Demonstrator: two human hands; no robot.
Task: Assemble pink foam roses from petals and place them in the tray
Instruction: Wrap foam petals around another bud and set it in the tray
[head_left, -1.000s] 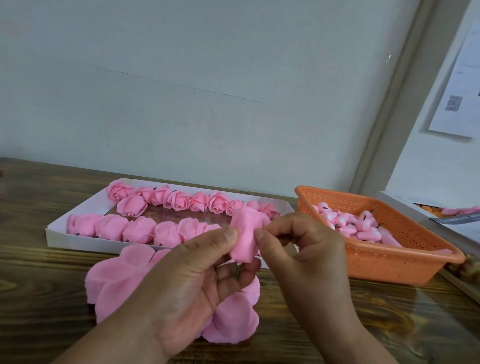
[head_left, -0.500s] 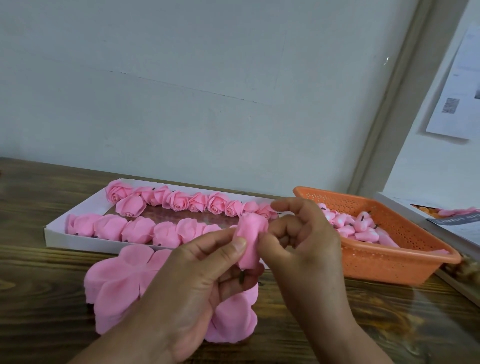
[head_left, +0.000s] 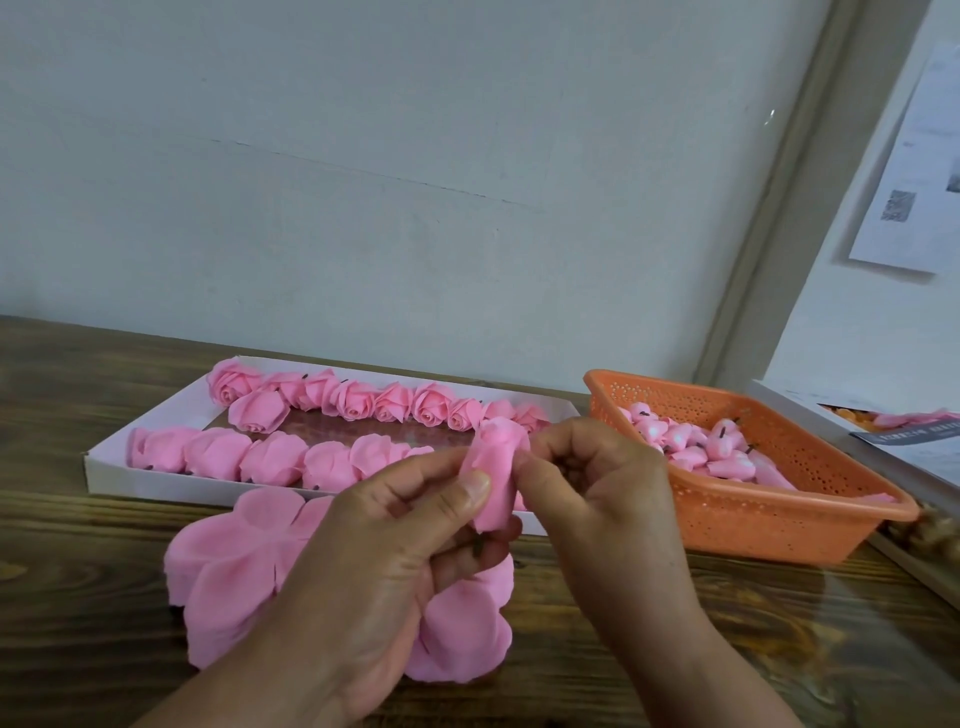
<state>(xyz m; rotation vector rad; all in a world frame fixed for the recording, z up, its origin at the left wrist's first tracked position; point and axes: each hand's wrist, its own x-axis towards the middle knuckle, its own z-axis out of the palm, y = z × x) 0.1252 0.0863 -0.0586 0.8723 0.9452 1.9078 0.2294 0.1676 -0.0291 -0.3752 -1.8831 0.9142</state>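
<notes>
A half-wrapped pink foam rose (head_left: 497, 467) is held upright between both hands above the table. My left hand (head_left: 405, 561) pinches its left side with thumb and fingers and holds its base. My right hand (head_left: 597, 499) pinches the right edge of its outer petal. Under my hands lies a stack of flat pink petal sheets (head_left: 228, 571). Behind it, the white tray (head_left: 156, 480) holds two rows of several finished pink roses (head_left: 358, 400).
An orange perforated basket (head_left: 753, 514) with several small pink rose buds (head_left: 691, 441) stands to the right of the tray. A flat box with papers (head_left: 904, 431) lies at the far right edge. The wooden table (head_left: 78, 597) meets a pale wall behind.
My right hand's fingers have curled in and shifted along the petal, wrapping it closer round the rose. The rose has stayed in about the same place.
</notes>
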